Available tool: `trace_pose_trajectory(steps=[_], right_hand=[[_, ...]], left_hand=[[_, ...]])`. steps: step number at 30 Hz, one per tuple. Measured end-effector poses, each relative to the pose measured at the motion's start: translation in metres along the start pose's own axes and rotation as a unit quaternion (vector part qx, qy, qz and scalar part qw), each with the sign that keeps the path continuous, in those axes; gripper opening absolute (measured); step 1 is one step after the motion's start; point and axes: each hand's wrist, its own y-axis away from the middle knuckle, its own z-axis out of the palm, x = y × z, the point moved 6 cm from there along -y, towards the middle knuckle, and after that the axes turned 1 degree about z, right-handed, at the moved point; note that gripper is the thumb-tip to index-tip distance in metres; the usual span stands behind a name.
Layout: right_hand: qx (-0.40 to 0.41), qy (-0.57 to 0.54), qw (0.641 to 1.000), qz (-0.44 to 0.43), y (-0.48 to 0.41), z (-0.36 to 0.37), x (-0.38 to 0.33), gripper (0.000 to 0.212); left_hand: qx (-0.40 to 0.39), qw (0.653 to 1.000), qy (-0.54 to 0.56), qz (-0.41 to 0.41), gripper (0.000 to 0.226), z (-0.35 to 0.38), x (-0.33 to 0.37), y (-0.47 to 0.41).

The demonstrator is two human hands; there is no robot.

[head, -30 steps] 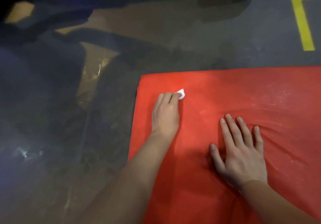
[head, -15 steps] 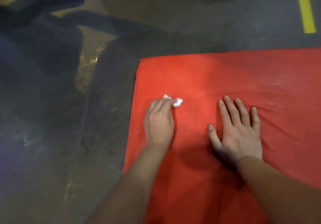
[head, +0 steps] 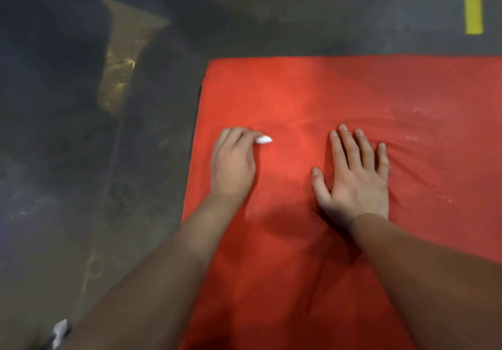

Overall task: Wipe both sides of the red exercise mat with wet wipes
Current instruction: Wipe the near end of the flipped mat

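Your left fingers (head: 235, 135) are curled down and pinching a small wadded wet wipe (head: 264, 139), with its white tip poking out to the right, pressed onto the red mat (head: 339, 91). Your right fingers (head: 348, 144) are straight and a bit spread, thumb out to the side. That left hand (head: 233, 163) sits near the mat's left edge, and your right hand (head: 356, 178) is palm-flat beside it, with the fabric wrinkling around it. The mat lies on a dark grey floor (head: 81, 165), with a yellow line (head: 473, 2) up top right and a white scrap (head: 60, 330) bottom left.
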Motion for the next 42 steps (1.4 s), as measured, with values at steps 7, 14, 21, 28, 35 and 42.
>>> trace_pose_trajectory(steps=[7, 14, 21, 28, 35, 42], right_hand=[[-0.004, -0.006, 1.000, 0.002, 0.001, -0.001, 0.001, 0.078], [-0.004, -0.009, 1.000, -0.005, 0.001, 0.002, 0.000, 0.077], [0.005, -0.032, 0.999, -0.008, 0.002, -0.001, 0.000, 0.076], [-0.036, -0.035, 0.999, -0.011, -0.002, 0.003, 0.002, 0.086], [-0.173, -0.064, 0.982, -0.042, 0.104, -0.001, -0.002, 0.129], [-0.336, -0.046, 0.941, -0.006, 0.183, 0.009, -0.013, 0.171]], left_hand=[[-0.006, 1.000, 0.010, -0.021, 0.031, -0.011, 0.005, 0.037], [0.004, 1.000, -0.006, -0.028, 0.028, -0.001, -0.004, 0.018], [0.021, 0.997, 0.020, -0.069, 0.032, -0.026, 0.003, 0.109], [0.042, 0.991, -0.069, -0.104, 0.027, -0.018, 0.007, 0.118], [0.021, 0.989, -0.094, -0.114, 0.022, -0.013, 0.003, 0.120], [0.011, 0.991, -0.114, -0.073, 0.025, -0.017, 0.007, 0.113]])
